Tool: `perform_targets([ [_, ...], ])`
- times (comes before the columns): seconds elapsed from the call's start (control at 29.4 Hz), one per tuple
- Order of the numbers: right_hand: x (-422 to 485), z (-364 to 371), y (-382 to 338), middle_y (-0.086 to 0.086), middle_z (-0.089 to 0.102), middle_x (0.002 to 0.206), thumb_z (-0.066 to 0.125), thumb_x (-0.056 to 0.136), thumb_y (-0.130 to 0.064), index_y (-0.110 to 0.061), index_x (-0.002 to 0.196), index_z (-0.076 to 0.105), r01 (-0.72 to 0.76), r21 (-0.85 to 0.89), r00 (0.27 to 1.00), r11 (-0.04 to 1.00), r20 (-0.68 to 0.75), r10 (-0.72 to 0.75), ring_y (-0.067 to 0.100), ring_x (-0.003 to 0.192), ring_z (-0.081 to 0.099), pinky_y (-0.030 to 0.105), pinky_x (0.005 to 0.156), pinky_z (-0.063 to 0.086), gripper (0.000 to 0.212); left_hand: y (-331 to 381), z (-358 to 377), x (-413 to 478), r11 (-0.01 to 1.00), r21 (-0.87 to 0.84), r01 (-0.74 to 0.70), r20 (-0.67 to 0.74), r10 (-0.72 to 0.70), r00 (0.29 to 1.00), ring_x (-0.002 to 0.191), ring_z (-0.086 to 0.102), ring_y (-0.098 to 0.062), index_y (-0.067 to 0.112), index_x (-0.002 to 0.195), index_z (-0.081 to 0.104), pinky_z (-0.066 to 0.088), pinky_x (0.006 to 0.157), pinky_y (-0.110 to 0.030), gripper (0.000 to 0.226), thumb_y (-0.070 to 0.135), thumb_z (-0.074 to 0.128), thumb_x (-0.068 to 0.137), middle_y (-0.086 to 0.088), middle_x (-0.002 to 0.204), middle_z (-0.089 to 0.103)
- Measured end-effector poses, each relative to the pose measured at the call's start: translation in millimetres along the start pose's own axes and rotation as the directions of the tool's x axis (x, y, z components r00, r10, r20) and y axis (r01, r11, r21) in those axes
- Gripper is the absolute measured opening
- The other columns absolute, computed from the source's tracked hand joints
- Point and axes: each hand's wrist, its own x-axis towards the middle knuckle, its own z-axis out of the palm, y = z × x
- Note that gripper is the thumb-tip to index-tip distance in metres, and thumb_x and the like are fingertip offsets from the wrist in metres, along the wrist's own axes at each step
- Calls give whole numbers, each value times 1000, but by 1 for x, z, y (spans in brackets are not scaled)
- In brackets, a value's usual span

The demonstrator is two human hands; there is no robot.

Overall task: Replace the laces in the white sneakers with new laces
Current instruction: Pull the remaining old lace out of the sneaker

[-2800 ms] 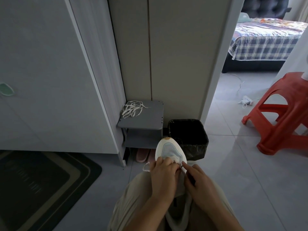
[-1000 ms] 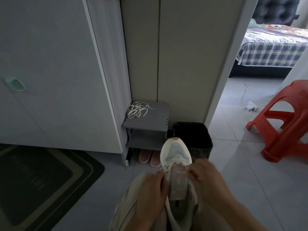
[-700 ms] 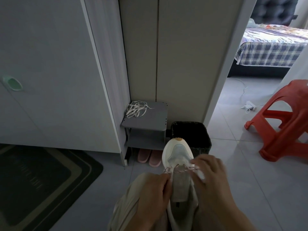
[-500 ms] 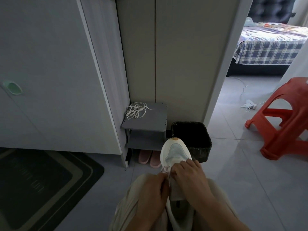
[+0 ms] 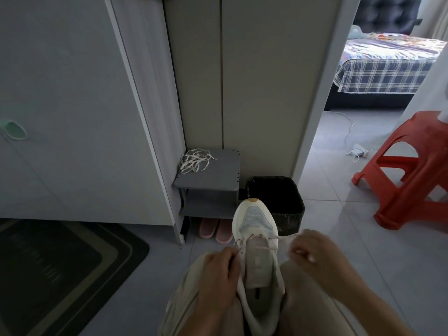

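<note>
A white sneaker with a pale blue toe panel lies between my knees, toe pointing away from me. A thin white lace runs through its lowest eyelets across the tongue. My left hand grips the sneaker's left edge by the eyelets. My right hand is off to the right of the shoe and pinches the lace end, with the lace stretched from the eyelets to my fingers. A loose bundle of white laces lies on a small grey shelf.
A black bin stands just beyond the sneaker's toe. Pink slippers sit under the grey shelf. A red plastic stool is at the right, a dark mat at the left, and a bed lies through the doorway.
My right hand has moved from over the tongue out to the right, drawing the lace through the eyelets. My left hand has stayed on the shoe's left edge.
</note>
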Motion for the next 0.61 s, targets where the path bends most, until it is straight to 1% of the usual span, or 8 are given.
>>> perform_targets([
  [0.14,-36,-38,57,-4,61,75,72,74,-1,-32,72,60,-401,200,874,894,-208,438,8,72,55,8,62,37,32,-6,3,2,998,-61,16,-16,-17,1000,50,48,-3,31,70,52,28,48,-10,18,39,47,85,20,53,52],
  [0.2,-36,-31,55,-3,58,76,70,77,-3,-36,71,61,-485,197,831,852,-199,519,15,68,55,8,63,38,35,-3,2,2,994,-108,28,-3,-29,1000,47,46,-4,31,69,52,26,47,-10,19,44,46,82,18,50,50],
  [0.24,-34,-24,48,1,55,83,69,78,-4,-35,83,62,-494,182,830,850,-194,524,16,70,55,10,63,39,33,-1,1,2,990,-132,42,5,-42,999,47,45,-4,31,69,52,26,47,-10,20,46,46,81,18,50,50],
  [0.34,-13,3,9,-1,46,101,71,77,-5,-17,106,63,-343,102,893,934,-271,358,10,77,50,18,69,38,32,1,0,3,989,-124,85,61,-78,995,52,49,-1,29,72,55,31,50,-10,18,25,56,89,22,55,54],
  [0.44,12,36,-34,-5,56,102,73,77,-23,-21,100,67,-71,-101,996,992,-52,67,13,94,54,20,82,41,24,0,-3,4,989,-101,109,114,-97,989,63,56,1,33,74,57,37,57,-11,24,15,56,91,27,65,59],
  [0.51,24,53,-48,-7,64,85,84,61,-33,-24,80,70,-2,-240,997,971,71,19,12,78,62,26,72,53,25,4,-6,2,985,-112,128,135,-113,984,71,59,4,31,77,60,40,60,-9,22,16,54,92,30,70,61],
  [0.58,30,51,-51,-8,63,69,85,58,-30,-24,65,66,-4,-211,995,978,96,25,11,63,61,26,61,57,21,9,-11,1,982,-125,139,139,-121,983,72,57,9,26,80,62,39,61,-7,19,14,53,93,26,67,62],
  [0.61,32,49,-50,-7,62,74,76,71,-26,-21,69,66,4,-135,995,991,103,10,10,69,60,26,68,56,11,11,-13,1,980,-132,151,138,-133,981,72,56,12,25,81,61,39,62,-6,18,14,52,93,20,64,62],
])
